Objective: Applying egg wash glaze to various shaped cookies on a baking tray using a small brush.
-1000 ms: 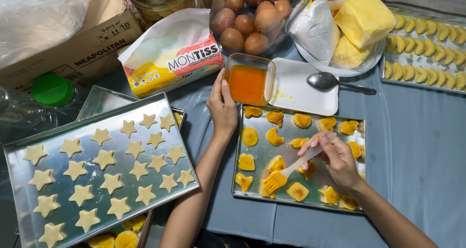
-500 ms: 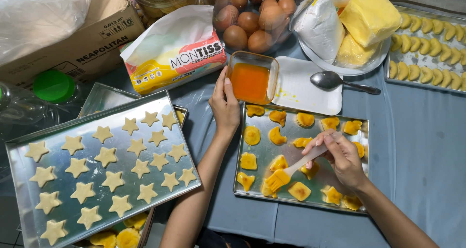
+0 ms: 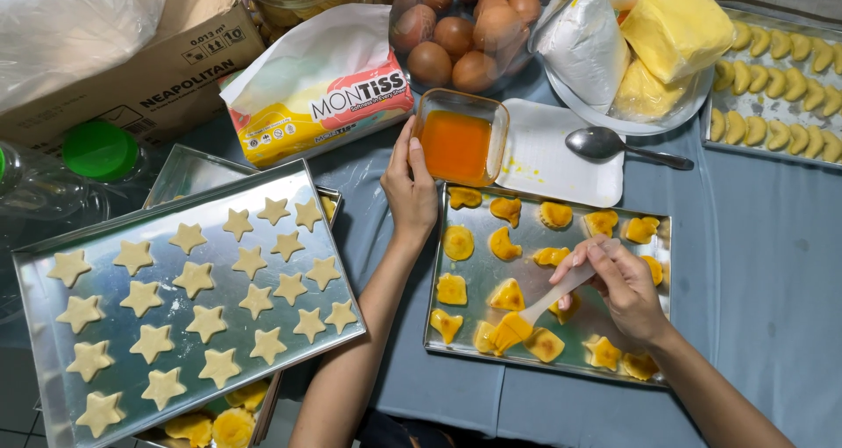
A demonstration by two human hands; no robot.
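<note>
over the tray [image 3: 456, 343], right hand [image 3: 624, 292] fingers clamp a yolk-wet brush [image 3: 526, 321] touching glossy yellow cookies [image 3: 506, 295].

Orange glaze dish [image 3: 457, 143]; pale star cookies [image 3: 195, 278]; green cap [image 3: 99, 150]; silver trays [image 3: 44, 264].

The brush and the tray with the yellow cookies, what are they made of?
The brush, held in the right hand, looks like soft silicone: a see-through, milky handle and floppy bristles stained yellow. The tray looks like thin bare metal, probably aluminium: grey, shiny, mirroring the cookies, with a folded rim. The left hand rests at its corner.
</note>
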